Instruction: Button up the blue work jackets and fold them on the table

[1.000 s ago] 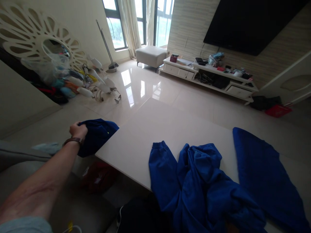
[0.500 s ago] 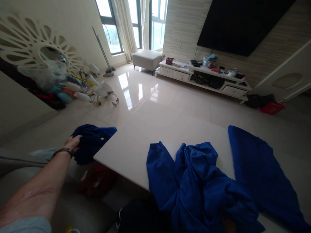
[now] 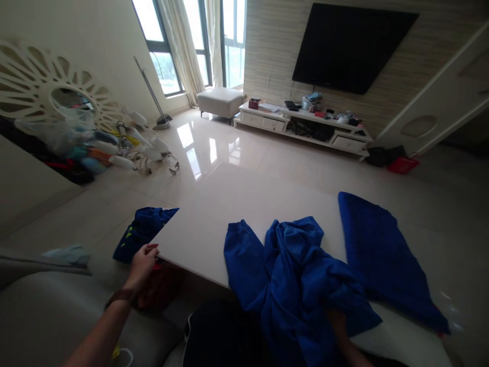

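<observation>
A crumpled blue garment (image 3: 301,260) with a gathered elastic cuff lies over the near edge of the pale table (image 3: 198,234). My right hand (image 3: 336,323) reaches into its folds from below right, and the cloth hides its fingers. At the table's left corner is my left hand (image 3: 143,262), its fingers slightly bent and apart at the edge, with nothing seen in them. Just beyond that hand, a dark blue bundle of cloth (image 3: 142,229) with yellow-green marks sits low beside the table. On the table's right side lies a flat blue piece of cloth (image 3: 385,255).
Below the left corner is a dark red bag or cloth (image 3: 162,288). A grey seat (image 3: 91,295) stands at left. Across the glossy floor are a low white TV cabinet (image 3: 301,130), a stool (image 3: 220,102) and piled household items (image 3: 130,153) by the wall.
My left hand has let go of the dark blue bundle and moved right to the table's corner. The bundle now shows more yellow-green marks. My right hand shows more below the garment.
</observation>
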`<state>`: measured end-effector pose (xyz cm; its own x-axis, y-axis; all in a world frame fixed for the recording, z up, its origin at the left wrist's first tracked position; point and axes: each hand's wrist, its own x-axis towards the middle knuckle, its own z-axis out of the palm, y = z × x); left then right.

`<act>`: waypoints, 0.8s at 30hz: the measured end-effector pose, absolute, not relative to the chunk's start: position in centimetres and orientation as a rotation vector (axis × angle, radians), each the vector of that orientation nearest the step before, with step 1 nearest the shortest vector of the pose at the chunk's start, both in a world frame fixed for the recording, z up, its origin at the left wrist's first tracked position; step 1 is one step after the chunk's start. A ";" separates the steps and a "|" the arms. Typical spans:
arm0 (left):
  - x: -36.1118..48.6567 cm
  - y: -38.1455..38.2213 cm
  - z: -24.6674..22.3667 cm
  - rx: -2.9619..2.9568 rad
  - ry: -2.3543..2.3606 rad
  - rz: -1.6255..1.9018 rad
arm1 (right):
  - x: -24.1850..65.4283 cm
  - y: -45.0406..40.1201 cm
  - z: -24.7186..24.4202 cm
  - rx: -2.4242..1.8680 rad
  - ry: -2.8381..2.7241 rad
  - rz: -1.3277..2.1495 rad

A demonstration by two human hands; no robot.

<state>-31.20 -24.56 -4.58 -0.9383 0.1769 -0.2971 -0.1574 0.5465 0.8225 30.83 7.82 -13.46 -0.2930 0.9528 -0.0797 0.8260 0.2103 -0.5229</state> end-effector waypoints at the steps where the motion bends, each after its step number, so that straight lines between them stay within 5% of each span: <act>1: -28.9 -23.7 -4.2 0.128 2.428 1.329 | 30.1 7.8 -12.5 -1.697 -2.191 0.719; 7: -17.8 -15.2 4.5 0.953 2.030 1.174 | 27.9 9.1 -1.0 -1.449 -2.176 0.887; 13: -7.9 -5.9 19.1 1.498 1.398 1.197 | 26.6 7.0 17.4 -0.457 -2.778 0.722; 16: -1.6 -2.8 24.6 1.935 1.100 0.935 | 25.5 5.2 25.5 -0.195 -2.916 0.463; 20: 3.7 -0.2 29.6 2.184 1.074 0.769 | 25.3 5.9 32.9 -0.281 -2.695 0.256; 24: 3.9 0.9 35.8 2.333 1.594 1.170 | 25.4 8.8 35.3 -0.617 -2.220 0.217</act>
